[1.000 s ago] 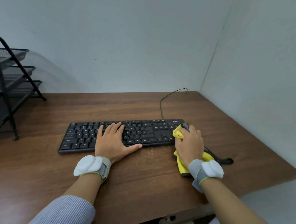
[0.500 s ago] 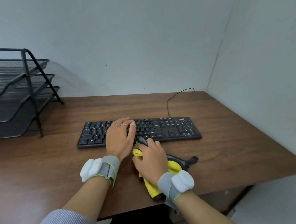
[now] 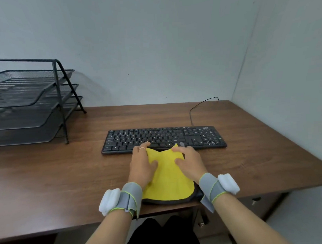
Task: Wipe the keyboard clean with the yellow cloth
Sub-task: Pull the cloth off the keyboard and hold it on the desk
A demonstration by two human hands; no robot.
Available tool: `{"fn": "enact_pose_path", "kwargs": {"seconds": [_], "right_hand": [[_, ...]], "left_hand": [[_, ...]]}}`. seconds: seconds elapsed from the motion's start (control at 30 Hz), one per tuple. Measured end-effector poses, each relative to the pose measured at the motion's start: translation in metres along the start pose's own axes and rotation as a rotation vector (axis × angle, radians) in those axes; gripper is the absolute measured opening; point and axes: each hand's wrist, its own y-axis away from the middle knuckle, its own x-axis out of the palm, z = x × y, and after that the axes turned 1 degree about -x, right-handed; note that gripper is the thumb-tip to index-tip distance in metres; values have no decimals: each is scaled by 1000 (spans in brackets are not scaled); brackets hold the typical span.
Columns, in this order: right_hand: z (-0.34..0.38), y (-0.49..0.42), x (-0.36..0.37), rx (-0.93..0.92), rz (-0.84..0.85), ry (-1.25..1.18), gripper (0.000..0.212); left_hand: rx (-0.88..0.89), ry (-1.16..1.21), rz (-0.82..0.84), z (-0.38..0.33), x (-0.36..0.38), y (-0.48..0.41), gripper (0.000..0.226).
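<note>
A black keyboard (image 3: 197, 135) lies across the middle of the wooden desk (image 3: 49, 180), its cable running back to the wall. In front of it, near the desk's front edge, a yellow cloth (image 3: 167, 178) with a dark underside is spread flat. My left hand (image 3: 142, 164) pinches the cloth's far left corner, and my right hand (image 3: 190, 162) pinches its far right corner. Both corners are lifted slightly and touch the keyboard's front edge. Grey wrist straps with white pads sit on both wrists.
A black mesh three-tier paper tray (image 3: 28, 102) stands at the desk's back left. Grey walls close the desk at the back and on the right. The desk's front edge runs just under my wrists.
My left hand left the keys and took a corner of the cloth. The crumpled cloth under my right hand is now spread open between both hands. The view shifted right.
</note>
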Motion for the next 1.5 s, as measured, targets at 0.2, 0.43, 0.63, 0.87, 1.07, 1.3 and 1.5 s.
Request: {"fn": "enact_pose_path", "kwargs": {"seconds": [0.2, 0.43, 0.63, 0.87, 1.07, 1.3, 1.5], "right_hand": [[4, 12, 13, -132, -259, 603, 37], [-7, 18, 39, -166, 59, 620, 48], [-13, 15, 36, 32, 28, 623, 65], [-11, 22, 35, -235, -126, 630, 52], [-13, 18, 34, -110, 40, 590, 49], [-12, 17, 34, 3, 32, 597, 58], [-10, 18, 33, 10, 39, 600, 62]], "left_hand": [[315, -563, -145, -2, 8, 11, 46], [301, -713, 191, 15, 23, 21, 49], [171, -765, 142, 14, 26, 22, 58], [390, -832, 67, 7, 25, 23, 50], [289, -741, 218, 17, 22, 16, 51], [181, -769, 208, 21, 22, 10, 61], [100, -792, 167, 20, 13, 13, 63]]}}
